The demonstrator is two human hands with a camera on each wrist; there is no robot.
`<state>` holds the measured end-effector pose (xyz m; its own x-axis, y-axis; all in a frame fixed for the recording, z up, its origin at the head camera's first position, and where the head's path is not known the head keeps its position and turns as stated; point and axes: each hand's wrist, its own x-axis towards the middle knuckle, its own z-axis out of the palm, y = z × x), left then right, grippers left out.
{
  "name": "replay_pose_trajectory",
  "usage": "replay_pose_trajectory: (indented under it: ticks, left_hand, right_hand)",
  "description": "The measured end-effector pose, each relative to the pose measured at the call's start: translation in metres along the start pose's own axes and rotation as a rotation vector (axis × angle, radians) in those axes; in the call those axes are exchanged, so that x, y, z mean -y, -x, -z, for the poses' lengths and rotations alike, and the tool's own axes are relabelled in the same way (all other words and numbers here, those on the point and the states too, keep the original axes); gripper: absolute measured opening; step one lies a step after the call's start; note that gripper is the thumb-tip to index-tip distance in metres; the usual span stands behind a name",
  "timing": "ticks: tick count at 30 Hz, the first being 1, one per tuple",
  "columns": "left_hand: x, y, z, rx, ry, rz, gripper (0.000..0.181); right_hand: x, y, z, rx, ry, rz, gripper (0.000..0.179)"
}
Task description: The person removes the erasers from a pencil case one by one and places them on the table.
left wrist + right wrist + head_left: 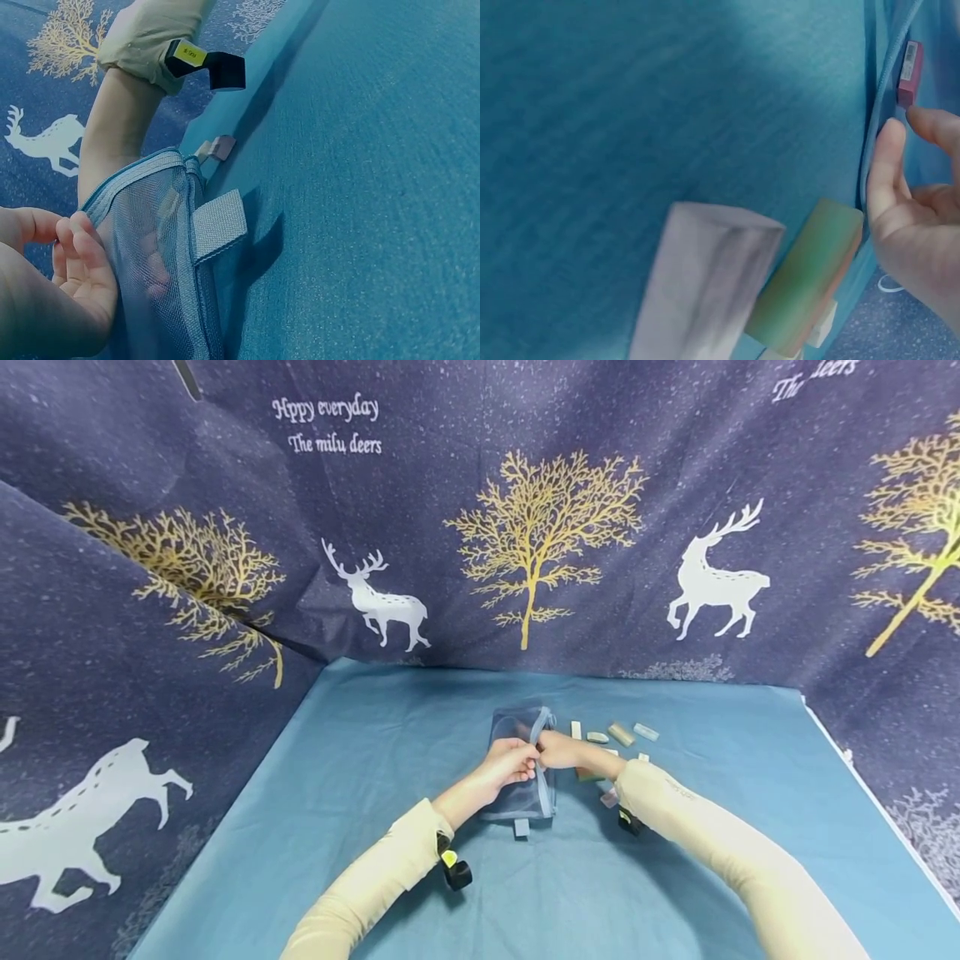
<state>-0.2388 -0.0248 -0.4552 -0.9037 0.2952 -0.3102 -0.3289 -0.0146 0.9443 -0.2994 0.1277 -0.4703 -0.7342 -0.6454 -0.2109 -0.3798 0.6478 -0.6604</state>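
Note:
A blue mesh zip pouch (517,802) lies on the blue cloth, its zipped side facing right and a fabric tab (220,226) at its near end. My left hand (512,762) pinches the rim of the pouch's opening between thumb and fingers. Through that opening reaches my right hand (922,176), its fingers partly showing through the mesh in the left wrist view. Just beyond its thumb and fingertips, inside the pouch, is a small pink block (910,73) with a barcode label. The right thumb and forefinger stand slightly apart.
Right of the pouch, a green and orange block (806,277) lies beside a pale lilac block (705,285). Farther back are a white block (576,729), a small oval piece (597,737), a tan block (621,733) and a pale clear-looking block (646,732). A patterned curtain (480,527) hangs behind.

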Motion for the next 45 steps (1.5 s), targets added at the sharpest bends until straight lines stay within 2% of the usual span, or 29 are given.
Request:
replay_pose_trajectory:
  ticks: [5, 6, 7, 12, 13, 19, 22, 26, 29, 37, 45]
  left_hand:
    - [0.001, -0.001, 0.0, 0.0, -0.004, -0.008, 0.005]
    - [0.001, -0.001, 0.0, 0.001, -0.003, -0.009, 0.005]
    - [0.0, -0.001, 0.0, 0.001, -0.002, -0.009, 0.005]
    - [-0.003, 0.001, 0.0, 0.003, 0.004, -0.002, 0.005]
    - [-0.004, 0.002, 0.0, 0.002, 0.006, -0.003, 0.006]
    - [-0.009, 0.003, 0.0, -0.008, -0.02, -0.038, 0.006]
    - [-0.012, 0.003, 0.001, -0.015, -0.04, -0.047, 0.006]
    - [-0.013, 0.003, 0.004, -0.018, -0.04, -0.044, 0.007]
    - [-0.012, 0.002, 0.005, -0.011, -0.026, -0.04, 0.007]
    - [-0.011, 0.004, 0.006, -0.016, 0.012, -0.028, 0.007]
    - [-0.004, 0.005, 0.008, -0.021, 0.008, -0.009, 0.007]
  right_hand:
    - [-0.001, -0.003, 0.004, 0.072, -0.108, -0.044, 0.021]
    - [-0.003, -0.004, 0.005, 0.083, -0.123, -0.012, 0.02]
    - [-0.003, -0.005, 0.006, 0.09, -0.131, -0.016, 0.021]
    - [-0.003, -0.008, 0.007, 0.058, -0.047, -0.039, 0.022]
    - [0.0, -0.008, 0.006, 0.043, -0.022, -0.081, 0.022]
    - [0.01, -0.007, 0.007, -0.033, 0.118, -0.13, 0.02]
    - [0.013, -0.007, 0.008, -0.033, 0.173, -0.14, 0.02]
    - [0.013, -0.008, 0.01, 0.025, 0.158, -0.155, 0.022]
    - [0.012, -0.008, 0.011, 0.071, 0.141, -0.138, 0.022]
    - [0.007, -0.008, 0.01, 0.145, 0.144, 0.021, 0.031]
    - [0.01, -0.007, 0.005, 0.143, 0.116, 0.036, 0.032]
